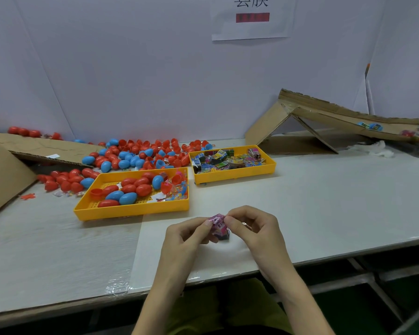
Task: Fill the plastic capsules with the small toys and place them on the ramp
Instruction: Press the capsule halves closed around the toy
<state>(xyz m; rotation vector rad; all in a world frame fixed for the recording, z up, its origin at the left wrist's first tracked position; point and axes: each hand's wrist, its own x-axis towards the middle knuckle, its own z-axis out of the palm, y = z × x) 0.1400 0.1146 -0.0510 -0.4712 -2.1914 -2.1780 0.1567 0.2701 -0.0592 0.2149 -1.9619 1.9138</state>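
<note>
My left hand (186, 234) and right hand (248, 228) pinch one small pink toy packet (219, 223) between fingertips, above the table (324, 201), near the capsule tray (131, 210).

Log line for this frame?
phase: toy prep | left hand, right hand: pinch pink toy packet | no capsule held | ramp: some capsules
</note>
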